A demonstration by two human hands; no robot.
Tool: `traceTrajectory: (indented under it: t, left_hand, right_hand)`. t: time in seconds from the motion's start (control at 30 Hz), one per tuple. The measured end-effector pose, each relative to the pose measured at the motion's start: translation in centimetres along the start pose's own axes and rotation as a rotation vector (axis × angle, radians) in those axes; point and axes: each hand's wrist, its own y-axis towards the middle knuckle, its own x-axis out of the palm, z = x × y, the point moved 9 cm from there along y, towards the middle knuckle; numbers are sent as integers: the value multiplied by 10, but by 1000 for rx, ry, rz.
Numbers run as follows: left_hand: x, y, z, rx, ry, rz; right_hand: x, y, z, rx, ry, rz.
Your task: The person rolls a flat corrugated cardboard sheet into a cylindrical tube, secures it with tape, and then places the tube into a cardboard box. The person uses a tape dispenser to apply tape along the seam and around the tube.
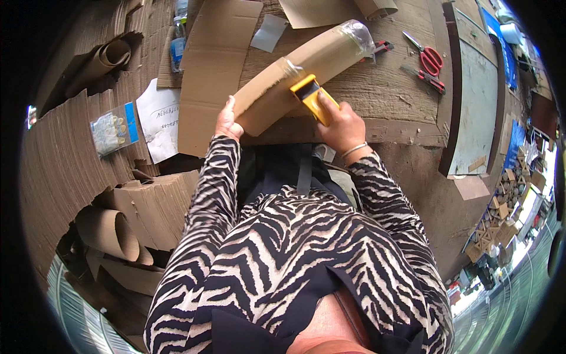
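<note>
1. The step in hand looks like taping: a long, flattened cardboard package (pixel 295 76) lies slantwise over the near edge of the wooden table (pixel 389 100), and a band of clear tape already crosses its middle.
2. The left hand (pixel 227 123) is closed around the package's lower end, fingers curled under and thumb on top, steadying it.
3. The right hand (pixel 342 125) is wrapped fully round a yellow tape dispenser (pixel 312 97), whose head presses against the package's near edge just below the tape band.
4. As a judgement, the next move calls for a firm, even pull of the dispenser across the cardboard while the left hand keeps the package from turning.
5. The package is matt brown corrugated board; its far end is capped in shiny, crinkled clear plastic (pixel 356 32).
6. The table is rough, grey, weathered planking.
7. A flat cardboard sheet (pixel 212 65) lies to the left, and red-handled scissors (pixel 425 54) lie to the right, well apart from the hands.
8. Rolled and stacked corrugated board (pixel 118 224) fills the left side.
</note>
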Motion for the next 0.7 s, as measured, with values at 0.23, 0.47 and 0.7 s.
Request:
traceTrajectory:
  t: [0.23,0.47,0.7]
  left_hand:
    - [-1,13,13,223,-92,-41]
    - [-2,-16,-4,20,59,178]
    - [-71,-31,-81,-278,11,122]
  right_hand:
    - [-12,64,-49,7,10,-4]
    - [26,-43,29,51,-2,-89]
    - [1,-40,14,-115,-17,-181]
